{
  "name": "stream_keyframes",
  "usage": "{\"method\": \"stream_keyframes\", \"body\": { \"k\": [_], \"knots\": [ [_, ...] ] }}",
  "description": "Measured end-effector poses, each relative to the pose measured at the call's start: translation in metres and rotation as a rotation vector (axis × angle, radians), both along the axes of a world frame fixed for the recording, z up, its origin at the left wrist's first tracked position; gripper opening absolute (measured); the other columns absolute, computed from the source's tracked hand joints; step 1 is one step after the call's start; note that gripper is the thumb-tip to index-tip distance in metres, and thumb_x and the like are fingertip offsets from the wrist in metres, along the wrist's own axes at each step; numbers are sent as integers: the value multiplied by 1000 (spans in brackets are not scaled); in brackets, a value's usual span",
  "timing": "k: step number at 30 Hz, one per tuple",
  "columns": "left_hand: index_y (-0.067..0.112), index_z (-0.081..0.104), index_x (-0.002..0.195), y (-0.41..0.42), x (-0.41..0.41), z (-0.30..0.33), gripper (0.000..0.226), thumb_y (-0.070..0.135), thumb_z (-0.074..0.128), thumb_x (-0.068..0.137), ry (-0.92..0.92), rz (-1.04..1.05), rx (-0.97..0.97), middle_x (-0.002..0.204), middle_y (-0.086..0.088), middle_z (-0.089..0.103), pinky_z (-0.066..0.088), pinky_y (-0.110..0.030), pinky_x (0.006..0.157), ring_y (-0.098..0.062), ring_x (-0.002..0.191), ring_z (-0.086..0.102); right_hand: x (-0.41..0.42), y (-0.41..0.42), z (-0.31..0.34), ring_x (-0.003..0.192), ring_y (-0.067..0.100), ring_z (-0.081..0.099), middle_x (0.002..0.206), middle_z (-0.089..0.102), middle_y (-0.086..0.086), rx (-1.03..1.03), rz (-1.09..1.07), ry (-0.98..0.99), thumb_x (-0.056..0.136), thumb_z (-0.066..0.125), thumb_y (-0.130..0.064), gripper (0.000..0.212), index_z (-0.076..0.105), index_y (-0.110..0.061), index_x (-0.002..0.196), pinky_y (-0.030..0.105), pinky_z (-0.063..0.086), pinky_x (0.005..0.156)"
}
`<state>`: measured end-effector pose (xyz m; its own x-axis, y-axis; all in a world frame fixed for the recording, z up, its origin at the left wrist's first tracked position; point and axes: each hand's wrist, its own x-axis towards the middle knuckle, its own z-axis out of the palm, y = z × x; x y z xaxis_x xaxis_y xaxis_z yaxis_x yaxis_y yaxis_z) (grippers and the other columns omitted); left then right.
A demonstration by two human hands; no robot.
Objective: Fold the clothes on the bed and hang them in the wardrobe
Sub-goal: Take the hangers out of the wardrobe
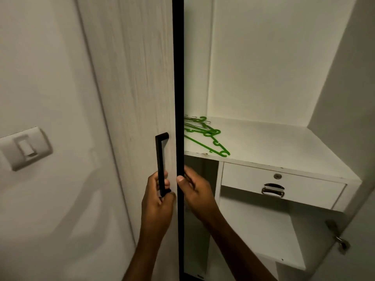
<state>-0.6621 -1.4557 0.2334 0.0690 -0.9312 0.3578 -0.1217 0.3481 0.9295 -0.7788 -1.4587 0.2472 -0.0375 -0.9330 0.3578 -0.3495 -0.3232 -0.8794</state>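
Head view, close, angled down at wardrobe door (132, 78).

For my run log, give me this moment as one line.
stage: at wardrobe door | left hand: grips black handle | right hand: grips door edge | green hangers: lying on shelf | clothes: none in view

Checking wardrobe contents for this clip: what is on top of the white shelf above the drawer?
Green plastic hangers lie in a loose pile at the left end of the shelf. The black door edge covers the pile's left part, so their number is unclear.
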Motion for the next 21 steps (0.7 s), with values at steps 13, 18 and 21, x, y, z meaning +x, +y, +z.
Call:
{"method": "stream_keyframes", "body": {
  "k": [13,18,21],
  "knots": [
    [38,41,149,59,69,-13,49,28,51,101,194,493,7,149,16,47,37,-20,101,-3,136,43,85,30,-17,146,-3,23,160,22,-24,-14,532,72,101,48,-12,70,15,-42,156,31,36,116],
    [38,39,149,83,73,-11,44,34,44,105,181,687,-113,155,19,38,26,-10,104,10,139,32,116,21,-1,147,7,26,161,12,-26,51,692,267,99,47,-7,80,8,-53,152,38,36,117],
    [42,37,145,88,76,-10,48,42,38,97,128,764,-183,157,20,33,23,-20,113,10,142,26,130,12,12,144,12,35,162,20,-14,34,782,413,95,47,1,78,17,-38,157,34,36,116]
  ]
}}
